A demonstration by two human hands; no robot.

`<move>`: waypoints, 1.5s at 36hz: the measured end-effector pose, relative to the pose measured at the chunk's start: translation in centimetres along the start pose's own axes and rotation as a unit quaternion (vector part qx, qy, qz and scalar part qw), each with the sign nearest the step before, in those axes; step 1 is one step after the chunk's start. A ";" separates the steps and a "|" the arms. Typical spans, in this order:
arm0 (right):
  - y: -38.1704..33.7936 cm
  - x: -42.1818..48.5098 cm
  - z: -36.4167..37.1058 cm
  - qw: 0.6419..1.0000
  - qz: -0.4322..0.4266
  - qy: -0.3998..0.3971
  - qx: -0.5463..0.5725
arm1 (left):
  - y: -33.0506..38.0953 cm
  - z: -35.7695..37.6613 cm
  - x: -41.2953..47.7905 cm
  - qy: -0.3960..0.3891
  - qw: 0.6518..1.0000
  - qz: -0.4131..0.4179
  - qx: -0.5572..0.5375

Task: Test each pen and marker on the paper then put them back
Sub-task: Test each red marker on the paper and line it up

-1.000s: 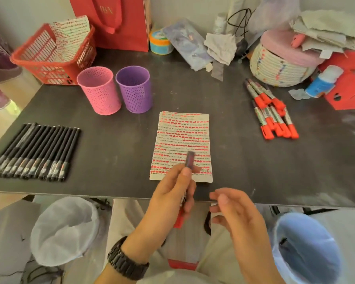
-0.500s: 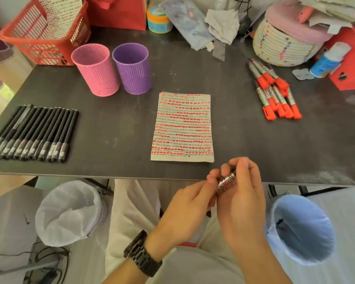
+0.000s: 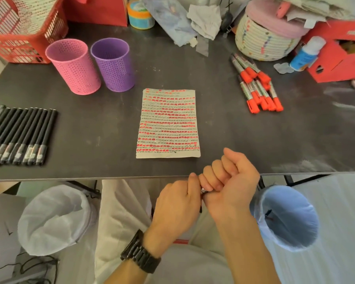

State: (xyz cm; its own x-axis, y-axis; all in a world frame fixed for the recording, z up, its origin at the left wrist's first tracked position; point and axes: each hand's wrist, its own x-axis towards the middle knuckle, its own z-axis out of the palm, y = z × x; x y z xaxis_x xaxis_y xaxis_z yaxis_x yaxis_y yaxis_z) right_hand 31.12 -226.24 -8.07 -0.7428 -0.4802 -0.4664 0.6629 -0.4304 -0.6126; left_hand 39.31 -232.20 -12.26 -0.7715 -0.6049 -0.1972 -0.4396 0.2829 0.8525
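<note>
I'd worry about the marker (image 3: 203,190), almost buried just nearer than the paper (image 3: 168,124): a jerky tug at its cap could fling it floorward. The left hand (image 3: 176,203) and right hand (image 3: 232,181) both curl round it, knuckles touching. Other red markers (image 3: 258,87) lie beyond the paper's right; black pens (image 3: 19,136) lie to its left.

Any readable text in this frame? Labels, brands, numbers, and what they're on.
None is legible.
Red-capped markers: barrel print blurred.
Black pens: label bands too small.
Blue-and-white bottle: label blurred.
Blue-and-orange tub: print blurred.
Paper: red dashes and black scribbles, no readable words.
Marker between left hand and right hand: almost hidden.
</note>
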 end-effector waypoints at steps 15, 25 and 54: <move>-5.4 4.4 0.4 0.994 0.023 -0.097 -0.042 | -2.2 -5.7 -0.8 0.123 0.990 0.055 -0.051; -3.2 4.8 0.7 0.967 -0.026 -0.105 -0.231 | -5.4 -3.2 1.4 0.228 0.896 0.305 0.228; 0.7 7.7 0.7 0.801 -0.309 -0.058 -0.510 | -8.2 0.5 4.3 0.354 0.806 0.319 0.351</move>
State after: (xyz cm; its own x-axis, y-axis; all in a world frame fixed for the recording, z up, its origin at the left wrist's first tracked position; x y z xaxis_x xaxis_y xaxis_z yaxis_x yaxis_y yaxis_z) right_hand 25.96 -230.74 -11.65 -0.8469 -0.5093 0.1527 -0.2929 0.2072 -0.9334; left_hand 39.35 -236.77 -20.38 -0.5975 -0.3717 0.7105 -0.4004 0.9060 0.1372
